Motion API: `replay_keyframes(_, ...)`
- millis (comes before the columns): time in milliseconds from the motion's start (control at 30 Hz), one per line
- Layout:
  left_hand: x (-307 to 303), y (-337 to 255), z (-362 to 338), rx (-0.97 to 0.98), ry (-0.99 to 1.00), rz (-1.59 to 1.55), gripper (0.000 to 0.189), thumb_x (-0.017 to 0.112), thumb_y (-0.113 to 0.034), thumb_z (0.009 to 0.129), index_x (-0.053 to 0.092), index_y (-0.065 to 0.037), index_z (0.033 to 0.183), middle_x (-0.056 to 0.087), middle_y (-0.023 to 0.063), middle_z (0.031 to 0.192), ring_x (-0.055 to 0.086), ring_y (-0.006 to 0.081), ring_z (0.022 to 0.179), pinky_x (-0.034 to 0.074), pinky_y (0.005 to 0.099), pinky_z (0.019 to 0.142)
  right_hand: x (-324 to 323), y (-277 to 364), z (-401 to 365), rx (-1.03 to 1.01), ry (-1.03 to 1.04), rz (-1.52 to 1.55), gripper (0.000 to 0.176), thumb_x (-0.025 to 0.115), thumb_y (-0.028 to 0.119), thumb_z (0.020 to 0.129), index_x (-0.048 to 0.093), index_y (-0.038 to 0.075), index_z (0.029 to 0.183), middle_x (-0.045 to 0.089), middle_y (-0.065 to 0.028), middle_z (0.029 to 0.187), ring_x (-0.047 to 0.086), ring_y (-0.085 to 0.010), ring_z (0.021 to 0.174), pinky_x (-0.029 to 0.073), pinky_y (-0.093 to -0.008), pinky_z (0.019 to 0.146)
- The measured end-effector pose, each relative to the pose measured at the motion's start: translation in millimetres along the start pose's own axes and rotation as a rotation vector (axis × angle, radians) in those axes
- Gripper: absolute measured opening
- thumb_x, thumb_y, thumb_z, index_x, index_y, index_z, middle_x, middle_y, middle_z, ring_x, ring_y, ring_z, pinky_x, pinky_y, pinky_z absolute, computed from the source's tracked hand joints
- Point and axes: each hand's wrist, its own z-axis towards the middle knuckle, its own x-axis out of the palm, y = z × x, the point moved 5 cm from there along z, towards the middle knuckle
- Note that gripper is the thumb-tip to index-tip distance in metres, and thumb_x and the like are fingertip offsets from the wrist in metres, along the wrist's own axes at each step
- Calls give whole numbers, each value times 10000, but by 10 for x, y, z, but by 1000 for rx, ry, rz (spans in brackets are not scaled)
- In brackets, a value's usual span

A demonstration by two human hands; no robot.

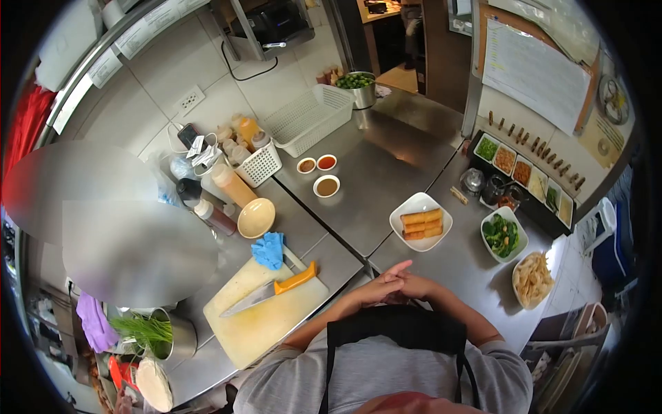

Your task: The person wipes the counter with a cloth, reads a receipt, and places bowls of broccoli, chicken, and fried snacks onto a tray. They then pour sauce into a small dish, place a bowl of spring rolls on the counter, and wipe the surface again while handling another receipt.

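Observation:
My left hand [383, 284] and my right hand [413, 286] meet in front of my apron at the counter edge. The left fingers stretch forward across the right hand, whose own fingers are mostly hidden. Neither hand visibly holds anything. Just ahead stands a white square bowl [398, 215] with several golden fried rolls [422, 224]. To the right are a white bowl of green leafy vegetables [501, 234] and a bowl of pale crisps [534, 279]. On my left, a knife with an orange handle [295, 278] lies on a cutting board [241, 338].
Blue gloves [268, 250] lie at the board's top. Three sauce cups [326, 185], a white basket [310, 123] and squeeze bottles [232, 183] stand further back. A topping rack [522, 172] lines the right wall. A blurred patch hides the left side.

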Motion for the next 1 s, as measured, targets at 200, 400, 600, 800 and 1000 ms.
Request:
replay_keyframes(200,-58,-209,201,-60,91,261,697,437,-482,812,71,-212,1340,252,112,1295,363,236,1110,416,368,805,-252,179,-109,-101,78,-79,352,421,284,852,461,19,1080,544,-89,937,518,-156,812,424,-247,722)
replay_keyframes(400,-166,-360,432,-156,211,306,713,417,-466,827,-6,-213,1341,301,73,1268,396,195,1068,412,332,786,-492,465,-365,-335,21,68,328,428,223,847,463,-8,1077,550,-92,980,533,-160,876,426,-257,767)
replay_keyframes(600,-880,-329,582,-219,-323,259,349,393,-364,864,536,-52,805,544,28,651,497,109,502,391,219,459,-1063,80,-850,94,-156,91,251,435,211,844,566,-3,856,599,-73,783,571,-144,712,456,-264,683)
replay_keyframes(800,-1423,-319,536,-199,-453,277,282,390,-296,868,497,-56,764,405,2,486,366,81,392,319,210,365,-1418,-477,-907,232,-521,129,257,470,238,814,578,22,725,584,-58,621,539,-121,529,434,-247,505)
replay_keyframes(1000,-1540,0,573,-187,-608,351,287,428,-230,844,410,-46,1064,523,53,731,492,106,499,388,221,420,-1535,-471,-797,395,-617,-19,241,486,223,782,549,-4,730,569,-93,553,564,-174,460,454,-271,435)
